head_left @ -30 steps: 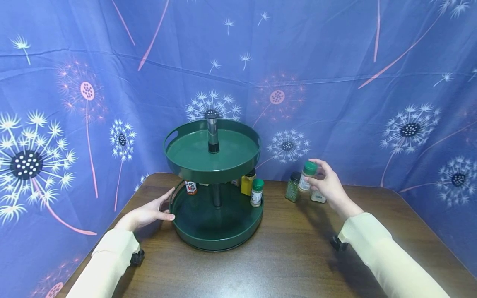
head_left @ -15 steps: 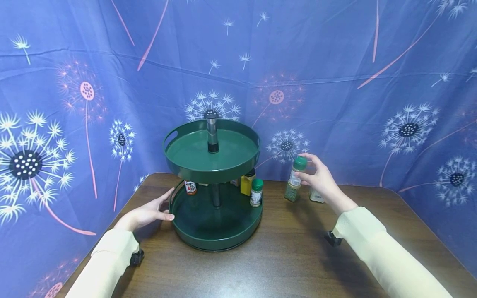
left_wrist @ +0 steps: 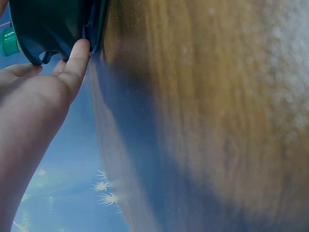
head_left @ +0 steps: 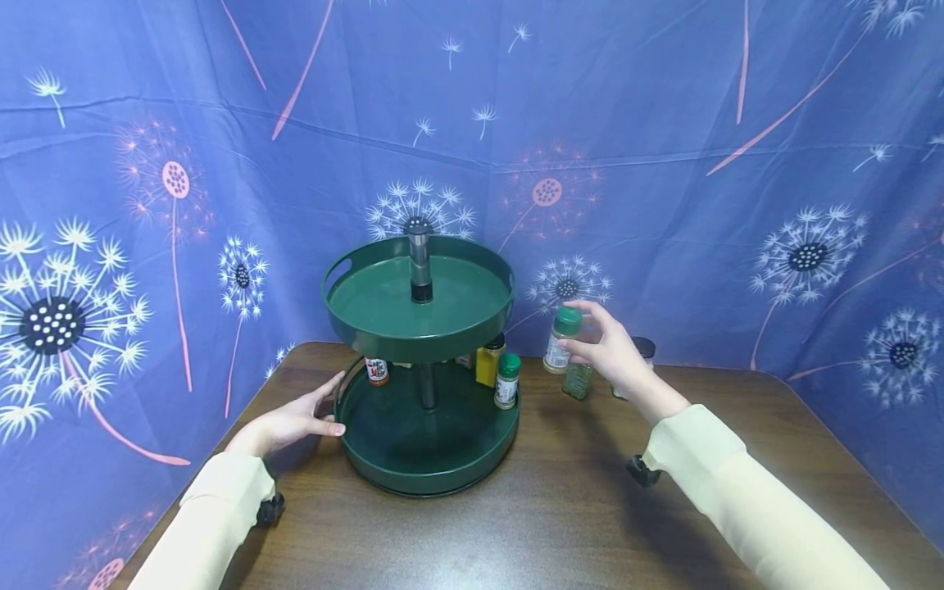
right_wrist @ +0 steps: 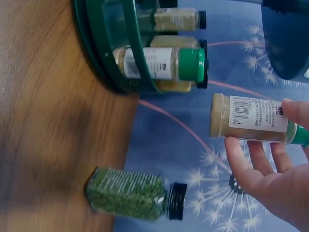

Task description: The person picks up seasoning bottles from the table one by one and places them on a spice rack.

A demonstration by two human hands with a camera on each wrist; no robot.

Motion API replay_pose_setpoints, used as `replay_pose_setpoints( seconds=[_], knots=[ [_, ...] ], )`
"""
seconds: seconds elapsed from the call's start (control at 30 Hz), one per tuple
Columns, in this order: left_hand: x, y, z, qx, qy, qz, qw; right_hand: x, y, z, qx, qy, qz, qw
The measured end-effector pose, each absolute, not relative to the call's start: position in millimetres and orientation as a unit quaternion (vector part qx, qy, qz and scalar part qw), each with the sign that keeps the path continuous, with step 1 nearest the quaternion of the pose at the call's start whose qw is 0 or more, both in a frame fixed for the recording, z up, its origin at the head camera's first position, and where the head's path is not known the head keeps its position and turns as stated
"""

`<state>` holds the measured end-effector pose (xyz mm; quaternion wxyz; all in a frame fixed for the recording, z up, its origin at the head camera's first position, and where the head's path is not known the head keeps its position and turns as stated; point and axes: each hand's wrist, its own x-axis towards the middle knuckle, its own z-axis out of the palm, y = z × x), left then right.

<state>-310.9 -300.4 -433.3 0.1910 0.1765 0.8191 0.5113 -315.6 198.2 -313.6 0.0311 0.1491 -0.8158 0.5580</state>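
Note:
My right hand (head_left: 615,352) holds a spice jar (head_left: 556,354) with a green cap above the table, pinched between thumb and fingers. In the right wrist view its brown contents and white label show. Below it stands a black-capped jar of green herbs (right_wrist: 128,193), partly hidden in the head view. To the left is a green two-tier turntable (head_left: 428,483). My left hand (head_left: 298,422) touches the left rim of its lower tier with extended fingers and thumb. On that tier's right side stands another green-capped spice jar (head_left: 506,383).
A yellow jar (head_left: 488,365) and a red-and-white bottle (head_left: 378,372) stand at the back of the lower tier. The upper tier (head_left: 383,283) overhangs them. Behind my right hand is a dark-capped jar (head_left: 644,348). A patterned blue cloth (head_left: 664,246) backs the wooden table (head_left: 546,508).
My right hand has carried the green-capped spice jar leftward, past the herb jar toward the turntable. The dark-capped jar at right shows more of its lid. My left hand has stayed still.

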Motion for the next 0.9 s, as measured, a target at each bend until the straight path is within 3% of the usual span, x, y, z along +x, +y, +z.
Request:
replay_pose_setpoints(
  seconds=[0.9],
  knots=[
    [-310,-297,-431,0.171,0.824,0.507,0.188,-308,160,-333,0.175,-0.789,0.589,0.006]
  ],
)
